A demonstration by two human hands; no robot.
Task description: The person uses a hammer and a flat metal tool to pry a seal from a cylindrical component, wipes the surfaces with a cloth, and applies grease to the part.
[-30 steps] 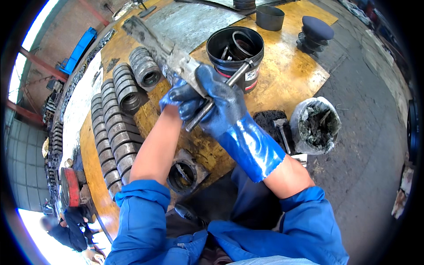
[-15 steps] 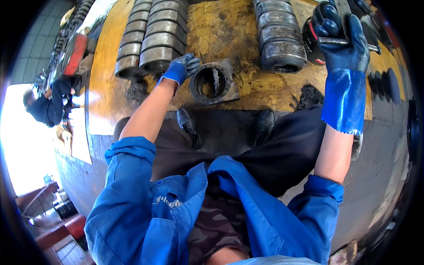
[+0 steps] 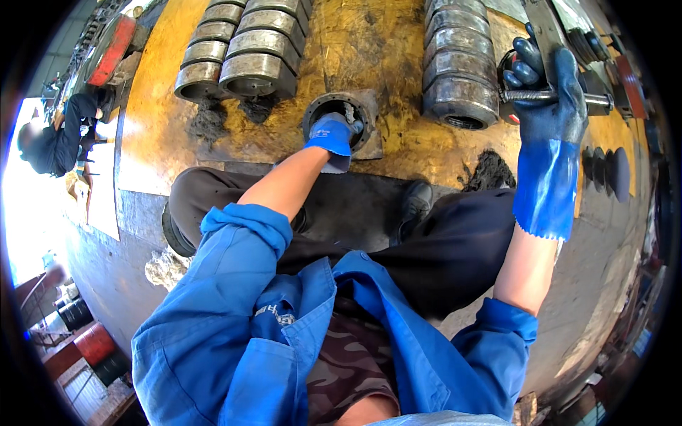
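My left hand [image 3: 332,135], in a blue glove, reaches into the bore of a dark round flanged housing [image 3: 369,119] with bolt holes around its rim. It covers part of the opening, and its fingertips are hidden inside. A pale streak shows on the inner wall beside the fingers. Off to the right, my right hand [image 3: 548,113], in a dark-palmed blue glove, is raised with its fingers closed around a flat metal bar [image 3: 544,35]. A thin metal cross rod [image 3: 598,100] runs across that palm and sticks out on both sides.
Two rows of steel cylinders [image 3: 259,67] lie at the far left, another row [image 3: 460,71] at the far right. Dark grimy heaps [image 3: 490,170] sit on the yellow-brown board [image 3: 398,145]. Black discs [image 3: 612,174] stand at right. Another person [image 3: 53,138] crouches at far left.
My left hand has moved right, from beside the cylinder row into the housing's bore. My right hand still holds the metal bar and is slightly lower in view. The view has shifted a little.
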